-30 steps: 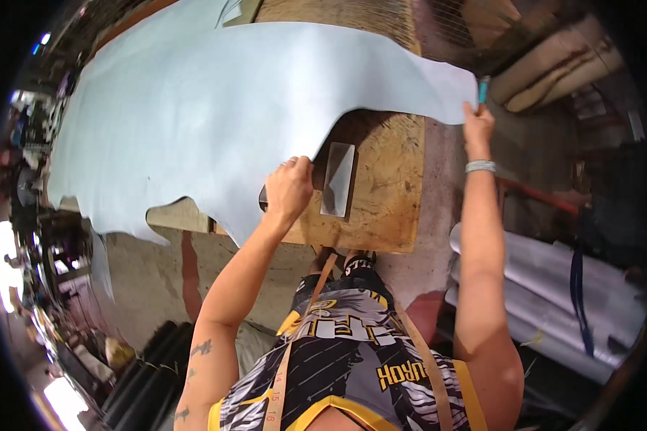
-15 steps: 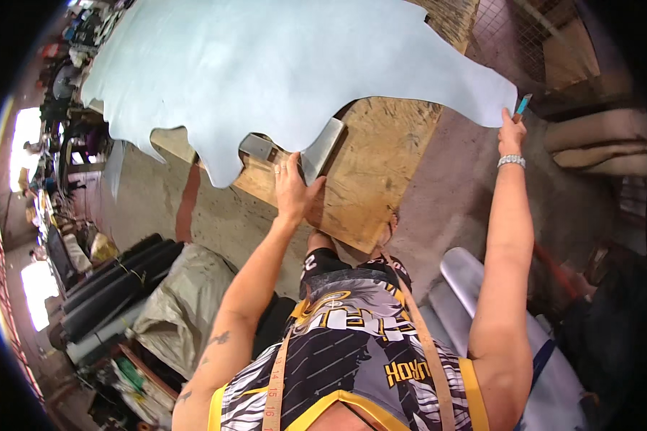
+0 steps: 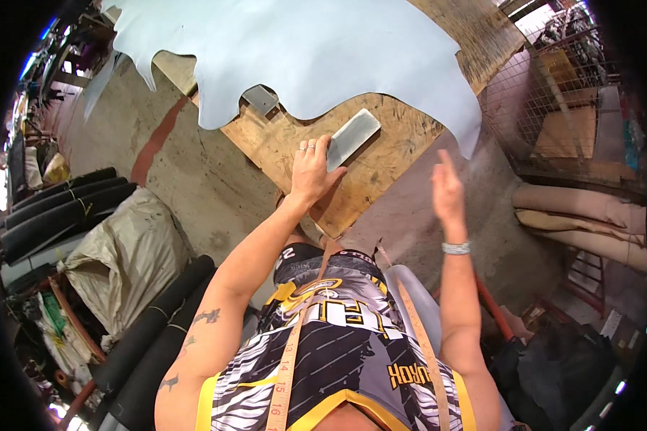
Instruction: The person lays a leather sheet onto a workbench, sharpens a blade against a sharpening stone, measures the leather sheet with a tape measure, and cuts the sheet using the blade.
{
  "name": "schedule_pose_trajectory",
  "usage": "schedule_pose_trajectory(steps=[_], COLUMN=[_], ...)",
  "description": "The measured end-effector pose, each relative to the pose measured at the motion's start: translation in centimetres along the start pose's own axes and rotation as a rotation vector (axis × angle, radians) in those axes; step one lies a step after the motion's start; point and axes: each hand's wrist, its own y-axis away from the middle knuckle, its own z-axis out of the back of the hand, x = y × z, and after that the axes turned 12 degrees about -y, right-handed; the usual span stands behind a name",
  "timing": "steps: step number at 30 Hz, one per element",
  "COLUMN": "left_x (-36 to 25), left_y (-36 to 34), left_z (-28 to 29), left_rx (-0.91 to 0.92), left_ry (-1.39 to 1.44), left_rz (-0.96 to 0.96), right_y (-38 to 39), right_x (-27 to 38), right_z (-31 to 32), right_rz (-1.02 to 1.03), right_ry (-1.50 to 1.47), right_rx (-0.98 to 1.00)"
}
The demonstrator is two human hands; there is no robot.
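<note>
A large pale blue-grey sheet with a wavy edge, looking like a leather hide [image 3: 302,50], covers much of the wooden board [image 3: 402,118]. On the board's bare part, my left hand [image 3: 311,171] grips the near end of a flat grey rectangular block [image 3: 356,136], thumb on one side and fingers on the other. A smaller grey piece [image 3: 260,100] lies by the hide's edge. My right hand [image 3: 448,192] is raised below the hide's right tip, apart from it. Its fingers point up but are smeared by motion, and no tool shows in it.
Black rolls [image 3: 68,208] and a crumpled pale sack [image 3: 126,258] stand at the left. Folded beige rolls [image 3: 582,208] and a wire mesh frame [image 3: 546,100] are on the right. A measuring tape [image 3: 287,359] hangs down my front.
My right hand has let go of the hide's right tip and come back; the blue-handled cutter by it is out of sight. My left hand and the grey block have shifted right, clear of the hide.
</note>
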Motion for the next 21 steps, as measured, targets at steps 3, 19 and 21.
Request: schedule_pose_trajectory(steps=[3,19,21], left_x=[1.0,4.1,4.0], left_y=[1.6,8.6,8.5], left_z=[0.2,2.3,2.1], left_rx=[-0.059,0.026,0.018], left_ry=[-0.086,-0.049,-0.067], left_rz=[0.059,0.068,0.125], right_y=[-1.5,-3.0,-0.8], right_x=[7.4,9.7,11.2], right_z=[-3.6,-9.7,-9.8], right_rz=[-0.164,-0.103,-0.035], right_ry=[-0.239,0.044,-0.057], right_rx=[0.282,0.381,0.507])
